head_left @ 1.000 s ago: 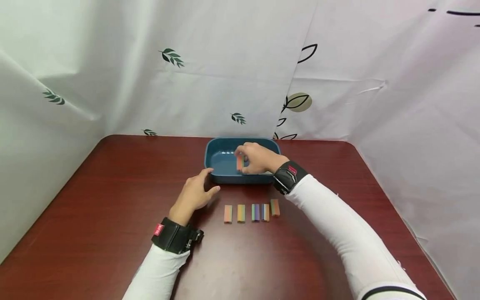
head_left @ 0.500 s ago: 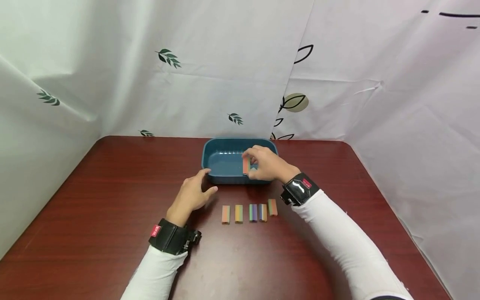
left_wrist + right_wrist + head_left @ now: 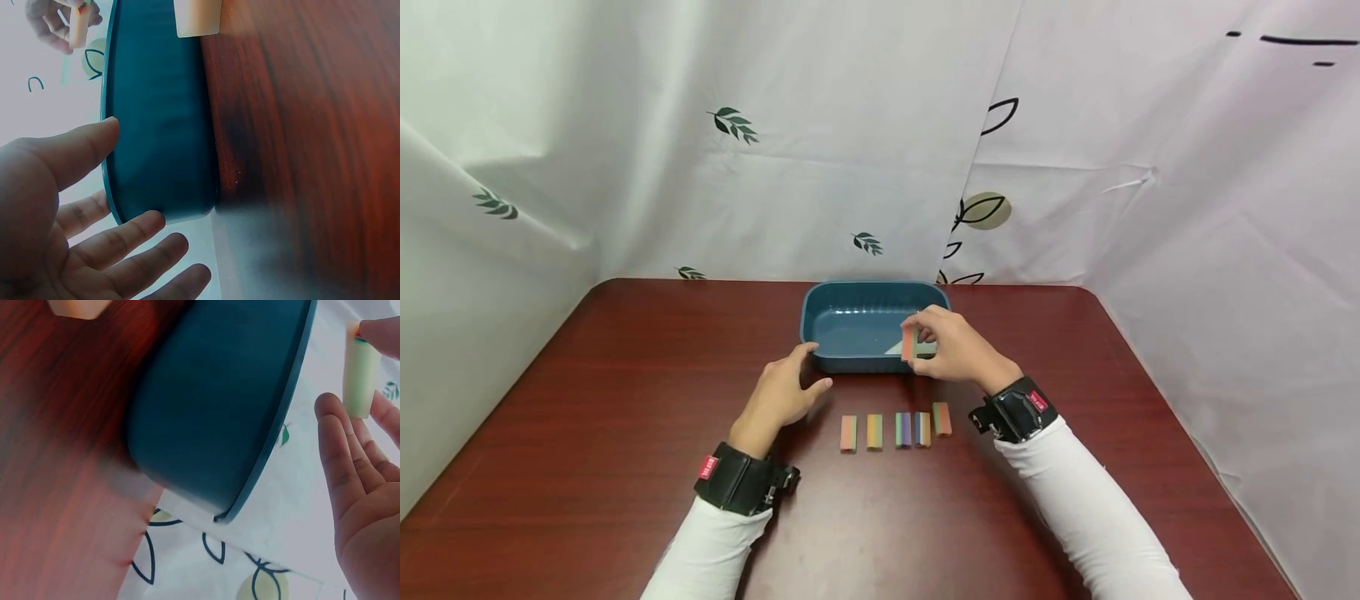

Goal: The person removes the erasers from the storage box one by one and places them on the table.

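Orange-green block (image 3: 909, 342) pinched in right hand (image 3: 957, 348); red wristband labels (image 3: 708, 467) illegible.

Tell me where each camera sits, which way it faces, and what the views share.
Head: worn on the head, facing forward and down at the tub and table; the left hand, right hand and white sleeves show.
Left wrist: on that wrist, facing the tub's outer side; the left hand shows large, the right hand partly, top left.
Right wrist: on that wrist, facing the tub's outer side; the right hand shows, pinching a block.
Both wrist views share the tub, table and held block.
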Available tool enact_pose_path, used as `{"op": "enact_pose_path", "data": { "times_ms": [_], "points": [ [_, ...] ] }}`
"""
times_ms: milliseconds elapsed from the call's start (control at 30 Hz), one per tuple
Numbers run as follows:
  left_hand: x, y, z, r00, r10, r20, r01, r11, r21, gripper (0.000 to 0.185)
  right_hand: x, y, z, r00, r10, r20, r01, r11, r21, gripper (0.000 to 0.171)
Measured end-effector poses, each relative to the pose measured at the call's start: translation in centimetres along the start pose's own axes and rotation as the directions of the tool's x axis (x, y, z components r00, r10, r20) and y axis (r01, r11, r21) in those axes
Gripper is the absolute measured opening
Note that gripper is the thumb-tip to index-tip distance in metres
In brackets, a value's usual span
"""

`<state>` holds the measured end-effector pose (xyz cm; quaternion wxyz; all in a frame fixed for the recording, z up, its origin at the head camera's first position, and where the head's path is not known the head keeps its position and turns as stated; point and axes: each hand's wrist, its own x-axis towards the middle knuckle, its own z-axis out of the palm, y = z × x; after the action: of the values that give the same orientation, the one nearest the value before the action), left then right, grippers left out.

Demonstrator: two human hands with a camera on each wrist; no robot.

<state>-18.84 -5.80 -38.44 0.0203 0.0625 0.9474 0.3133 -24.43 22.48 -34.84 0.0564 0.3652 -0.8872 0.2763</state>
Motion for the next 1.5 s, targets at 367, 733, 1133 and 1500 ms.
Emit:
{"op": "enact_pose_path", "data": {
  "times_ms": [367,733,1133,1500],
  "points": [
    [0.0,-0.1,0.2,1.0,0.006,-0.012,-0.006,1.0,0.002,0.067,-2.6,0.8,-0.1,0.999,0.016,-0.052,-0.013,0.998,0.055,0.047],
    [0.1,0.0,0.3,1.0,0.005,-0.005,-0.005,1.0,0.014,0.066,-5.1,1.1,-0.7,0.993,0.112,-0.04,-0.108,0.991,0.078,0.052],
    [0.1,-0.3,0.2,1.0,-0.004,0.018,0.003,1.0,0.029,0.065,-6.3,2.1,-1.1,0.985,0.171,0.011,-0.171,0.983,0.073,0.05],
    [0.5,0.1,0.3,1.0,-0.009,0.026,0.008,1.0,0.023,0.067,-6.5,3.0,-1.8,0.968,0.228,0.11,-0.234,0.971,0.046,0.045]
  ]
}}
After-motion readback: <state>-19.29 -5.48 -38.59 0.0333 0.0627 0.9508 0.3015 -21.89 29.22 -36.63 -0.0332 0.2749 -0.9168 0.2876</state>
